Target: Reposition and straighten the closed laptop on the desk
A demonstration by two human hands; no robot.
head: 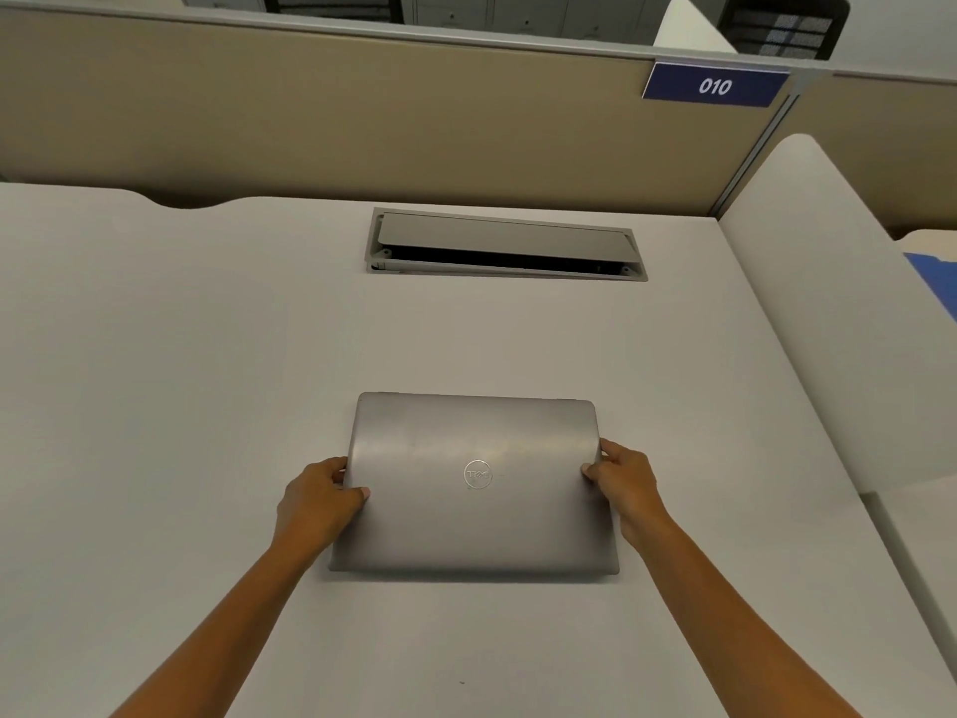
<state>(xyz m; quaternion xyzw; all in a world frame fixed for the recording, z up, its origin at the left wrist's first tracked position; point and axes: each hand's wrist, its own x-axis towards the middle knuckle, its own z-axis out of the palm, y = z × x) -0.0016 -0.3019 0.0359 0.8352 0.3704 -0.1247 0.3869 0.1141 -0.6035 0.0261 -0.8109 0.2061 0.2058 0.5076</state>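
Observation:
A closed silver laptop [474, 484] with a round logo on its lid lies flat on the pale desk [181, 380], near the middle and almost square to the desk's front. My left hand [321, 497] grips its left edge, thumb on the lid. My right hand [624, 484] grips its right edge the same way. Both forearms reach in from the bottom of the view.
A grey cable hatch [505, 246] with its flap tilted up is set into the desk behind the laptop. A beige partition [362, 121] with a blue "010" sign [714, 85] closes the back. A white side divider [828, 303] bounds the right; something blue [937, 287] lies beyond it.

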